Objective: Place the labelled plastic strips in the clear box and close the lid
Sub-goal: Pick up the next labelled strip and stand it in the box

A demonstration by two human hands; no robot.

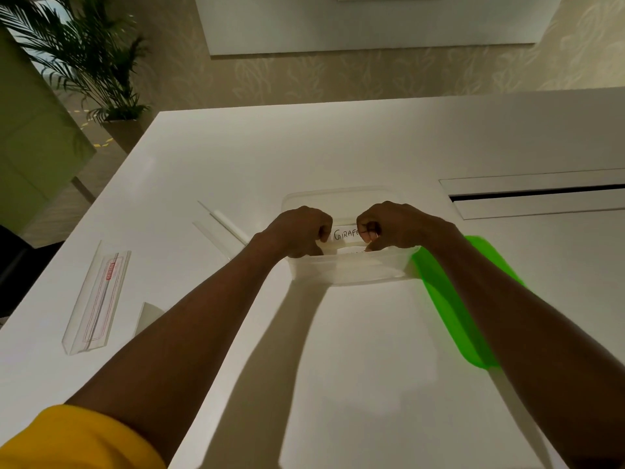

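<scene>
A clear plastic box point(348, 269) stands open on the white table in the middle of the view. Over its opening, my left hand point(299, 231) and my right hand point(395, 226) each pinch one end of a white labelled strip point(345, 234) with handwritten letters "GIRAF" showing. More white strip material lies inside the box just under it. The green lid point(449, 299) rests on the table at the box's right side, partly under my right forearm. Two clear strips point(221, 225) lie on the table to the left of the box.
A clear sleeve with a red label point(98, 299) lies near the table's left edge, with a small white piece point(148, 316) beside it. A recessed slot point(537, 194) cuts the tabletop at the right. A potted palm point(91, 62) stands beyond the table's far left corner.
</scene>
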